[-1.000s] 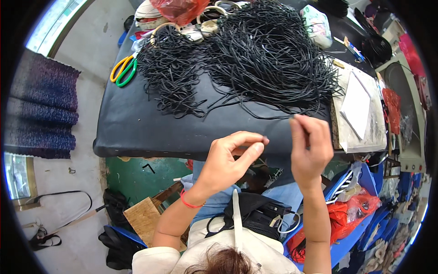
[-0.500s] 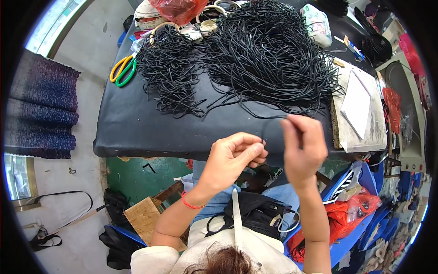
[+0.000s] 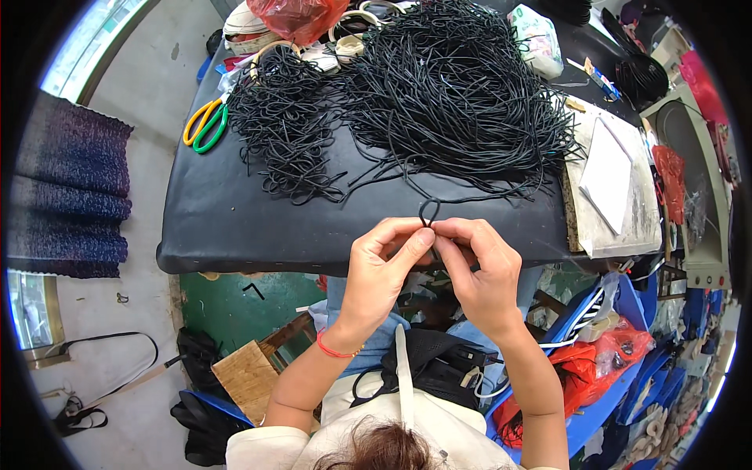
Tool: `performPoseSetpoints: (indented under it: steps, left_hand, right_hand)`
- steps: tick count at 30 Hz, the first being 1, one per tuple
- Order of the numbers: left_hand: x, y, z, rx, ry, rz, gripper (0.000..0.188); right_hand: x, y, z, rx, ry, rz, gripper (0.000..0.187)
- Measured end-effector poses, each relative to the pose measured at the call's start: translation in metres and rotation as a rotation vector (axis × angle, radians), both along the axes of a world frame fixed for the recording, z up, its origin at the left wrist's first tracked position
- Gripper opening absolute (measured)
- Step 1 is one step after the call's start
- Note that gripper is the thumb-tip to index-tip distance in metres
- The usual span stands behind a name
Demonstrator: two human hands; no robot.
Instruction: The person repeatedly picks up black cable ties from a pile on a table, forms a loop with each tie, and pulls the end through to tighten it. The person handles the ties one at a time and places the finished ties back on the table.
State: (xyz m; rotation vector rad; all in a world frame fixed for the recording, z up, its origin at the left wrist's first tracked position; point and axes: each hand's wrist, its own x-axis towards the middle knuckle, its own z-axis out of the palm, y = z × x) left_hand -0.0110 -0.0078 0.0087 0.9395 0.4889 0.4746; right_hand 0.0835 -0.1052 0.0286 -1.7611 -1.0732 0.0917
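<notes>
My left hand (image 3: 385, 254) and my right hand (image 3: 479, 266) meet above the table's near edge. Between their fingertips both pinch a thin black cord (image 3: 429, 210), bent into a small upright loop that stands above the fingers. The lower part of the cord is hidden by my fingers. Just beyond lies a large tangled heap of black cords (image 3: 462, 102). To its left is a smaller pile of looped, curlier black cords (image 3: 282, 117).
The black-covered table (image 3: 235, 227) carries scissors (image 3: 207, 125) with yellow and green handles on the left. A worn board (image 3: 619, 211) with a white sheet (image 3: 607, 176) is at the right. A red plastic bag (image 3: 298, 17) sits at the back; a blue bin (image 3: 583, 427) stands by my right arm.
My right hand has come left and down to meet the left hand. The cord now forms a small loop between the fingertips of both hands.
</notes>
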Motion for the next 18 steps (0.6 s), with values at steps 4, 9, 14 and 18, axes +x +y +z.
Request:
performPoseSetpoints:
  steps: [4,9,14,18]
  left_hand:
    - [-0.001,0.011,0.003,-0.333,-0.191,0.104,0.007]
    - [-0.003,0.014,0.004,-0.229,0.055,-0.105,0.012]
    - [-0.004,0.008,0.004,-0.208,0.029,-0.218,0.016]
    - [-0.004,0.009,0.004,-0.015,0.046,-0.202,0.015]
  right_hand:
    - [0.011,-0.013,0.0,-0.054,-0.18,-0.013,0.019]
    - [0.013,-0.013,0.003,-0.025,-0.345,-0.015,0.02]
    - [0.011,-0.005,-0.006,0.047,-0.389,-0.018,0.02]
    - [0.007,-0.007,-0.004,0.017,-0.358,-0.051,0.019]
